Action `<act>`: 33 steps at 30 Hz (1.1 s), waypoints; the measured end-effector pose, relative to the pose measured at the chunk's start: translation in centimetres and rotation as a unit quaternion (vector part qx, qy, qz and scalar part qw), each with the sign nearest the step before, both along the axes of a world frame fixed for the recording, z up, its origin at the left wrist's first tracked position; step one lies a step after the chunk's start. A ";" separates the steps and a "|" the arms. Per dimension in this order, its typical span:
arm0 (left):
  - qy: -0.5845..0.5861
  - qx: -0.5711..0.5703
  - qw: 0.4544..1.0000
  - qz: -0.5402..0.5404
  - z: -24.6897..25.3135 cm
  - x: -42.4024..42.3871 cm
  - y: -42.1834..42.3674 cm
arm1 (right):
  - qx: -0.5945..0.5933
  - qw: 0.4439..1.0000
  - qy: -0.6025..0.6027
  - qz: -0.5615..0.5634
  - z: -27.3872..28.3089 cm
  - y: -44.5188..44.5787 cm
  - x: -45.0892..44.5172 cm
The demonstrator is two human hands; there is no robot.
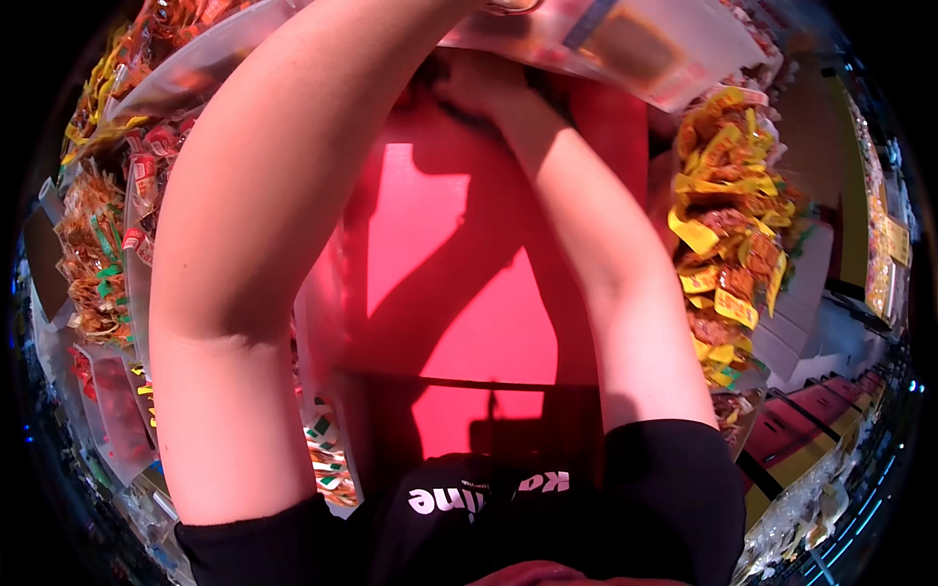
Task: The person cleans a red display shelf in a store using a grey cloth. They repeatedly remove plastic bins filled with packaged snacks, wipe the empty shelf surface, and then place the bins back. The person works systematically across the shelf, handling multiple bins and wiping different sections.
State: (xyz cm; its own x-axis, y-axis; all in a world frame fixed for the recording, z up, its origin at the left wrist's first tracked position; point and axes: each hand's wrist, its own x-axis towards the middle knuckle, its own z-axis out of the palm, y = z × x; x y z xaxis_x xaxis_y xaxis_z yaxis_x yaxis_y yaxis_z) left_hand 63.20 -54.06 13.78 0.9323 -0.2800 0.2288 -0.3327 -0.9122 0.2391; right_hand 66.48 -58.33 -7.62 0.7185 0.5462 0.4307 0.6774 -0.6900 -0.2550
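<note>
My left arm reaches up past the top edge of the head view, and my left hand is out of view. A band, perhaps a bracelet, shows at that edge. In the upper middle, my right hand (473, 84) is in shadow below a translucent plastic sheet or bag (579, 44) with an orange-brown patch. Its fingers lie near a dark thing at the edge of a red panel (484, 315); whether they grip anything cannot be told. Shadows of the arms fall across the red surface.
Yellow-labelled packaged snacks (725, 234) are heaped to the right. More packets (95, 256) fill the left side, beside a translucent bin wall (212, 55). A clear container (117, 410) stands lower left, and a grey box-like panel (795, 293) lies right.
</note>
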 end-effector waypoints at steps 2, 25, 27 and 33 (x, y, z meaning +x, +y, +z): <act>-0.014 0.024 1.000 0.004 -0.1 0.1 0.2 | -0.039 0.998 0.048 0.033 0.7 -0.7 -4.6; 0.205 0.139 0.964 0.098 -4.7 -28.3 10.9 | -0.154 0.901 0.265 -0.306 5.2 -10.2 -22.5; 0.128 0.106 0.976 0.138 -7.5 -30.3 11.9 | -0.190 0.958 0.149 -0.153 2.8 -7.1 -24.9; 0.036 0.108 0.971 0.211 -8.9 -31.3 11.3 | -0.165 0.957 0.225 0.071 5.0 -4.0 -32.2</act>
State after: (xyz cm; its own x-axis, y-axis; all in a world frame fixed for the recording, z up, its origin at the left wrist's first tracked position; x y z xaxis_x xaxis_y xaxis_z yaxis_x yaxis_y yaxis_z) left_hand 31.91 -42.79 4.89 0.9860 0.0954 0.1366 0.0913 -0.9952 0.0358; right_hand 34.26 -62.37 -2.67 0.6991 0.7050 -0.1193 0.6428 -0.6928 -0.3268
